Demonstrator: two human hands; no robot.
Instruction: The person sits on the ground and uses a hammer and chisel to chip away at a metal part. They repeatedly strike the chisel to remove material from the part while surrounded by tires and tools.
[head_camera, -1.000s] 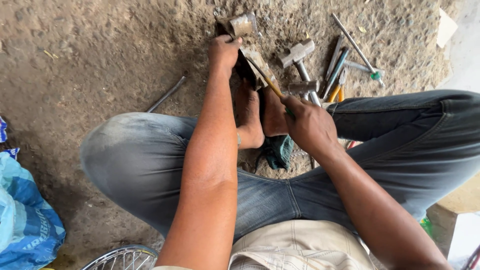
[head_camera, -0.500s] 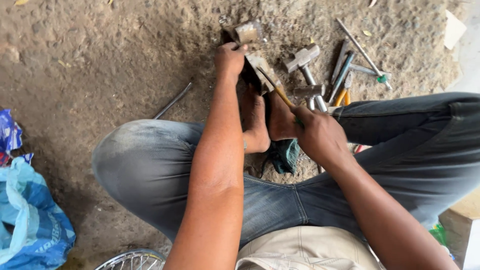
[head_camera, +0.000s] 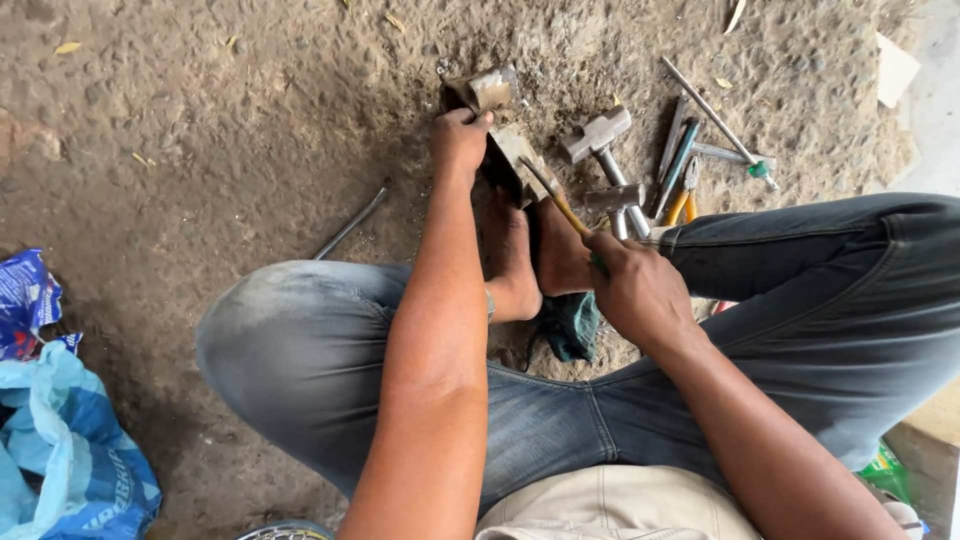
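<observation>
The left hand clamps the far end of a flat metal piece, propped on the ground just beyond the person's bare feet. The right hand is closed on the yellow handle of a slim tool touching that piece. It looks stiff, heavy and sharp-edged, best gripped at its thick end. Hammers lie just right of it.

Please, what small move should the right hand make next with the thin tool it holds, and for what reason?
Probably a short, careful push of the thin tool further along the flat metal piece. The right hand grips its handle end, the tip already lies on the piece, and the left hand steadies that piece on the ground, with both bare feet close behind it.
</observation>
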